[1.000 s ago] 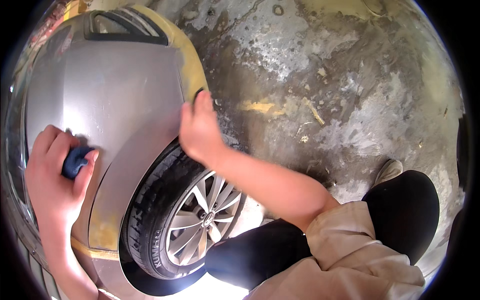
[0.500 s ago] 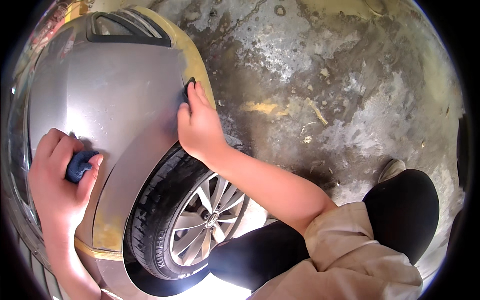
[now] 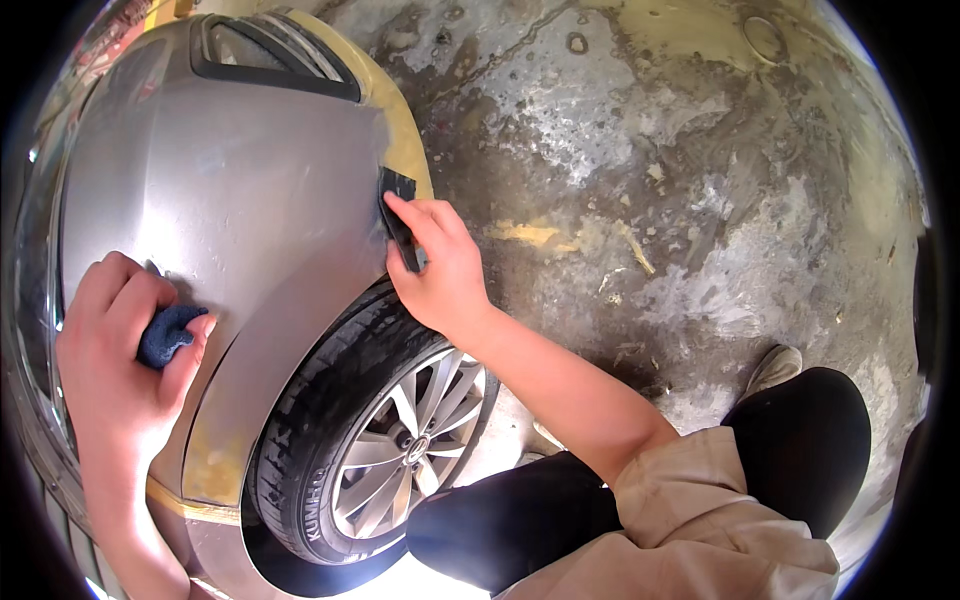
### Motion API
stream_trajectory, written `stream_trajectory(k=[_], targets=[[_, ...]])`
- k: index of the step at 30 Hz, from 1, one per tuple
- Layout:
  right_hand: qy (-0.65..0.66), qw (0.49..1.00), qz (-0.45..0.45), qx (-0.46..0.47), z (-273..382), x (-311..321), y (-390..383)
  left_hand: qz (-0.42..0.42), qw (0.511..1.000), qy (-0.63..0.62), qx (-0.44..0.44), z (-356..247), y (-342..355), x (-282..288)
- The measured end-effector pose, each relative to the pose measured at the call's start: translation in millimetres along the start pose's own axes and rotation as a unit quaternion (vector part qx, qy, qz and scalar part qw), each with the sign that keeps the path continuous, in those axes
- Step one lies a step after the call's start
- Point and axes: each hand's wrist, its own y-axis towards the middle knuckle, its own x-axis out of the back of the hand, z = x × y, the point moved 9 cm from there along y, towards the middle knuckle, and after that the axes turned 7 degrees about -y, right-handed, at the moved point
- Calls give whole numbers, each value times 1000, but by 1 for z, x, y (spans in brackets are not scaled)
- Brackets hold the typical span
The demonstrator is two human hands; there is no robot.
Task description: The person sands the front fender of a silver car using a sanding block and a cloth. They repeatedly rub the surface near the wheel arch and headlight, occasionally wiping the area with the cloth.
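My left hand (image 3: 115, 355) is curled round a crumpled dark blue cloth (image 3: 168, 337) and rests against the dull grey body panel (image 3: 225, 190) of a car. At the panel's outer edge, just above the wheel arch, my right hand (image 3: 442, 268) grips a folded black sheet that looks like sandpaper (image 3: 402, 186). Fingers and thumb lie along the sheet, which touches the panel beside a yellowish strip (image 3: 400, 118). The face of the sheet against the car is hidden.
Below my right forearm is the wheel, with a black tire (image 3: 318, 420) and silver rim (image 3: 412, 450). A headlight (image 3: 45, 290) curves along the far left. My knee (image 3: 510, 515) is close to the wheel. Stained concrete floor (image 3: 640, 180) spreads to the right.
My right hand has shifted right and down along the panel edge, showing more of the black sheet. The left hand stays nearly in place with the cloth. The view has shifted slightly.
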Motion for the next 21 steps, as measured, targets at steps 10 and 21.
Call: stream_trajectory(k=[10,21], targets=[[-153,982,54,95,2,-24,13,-7,1000,1,-19,-5,0,1],[-3,999,37,18,3,-38,47,-14,1000,-4,-4,-6,-1,1]])
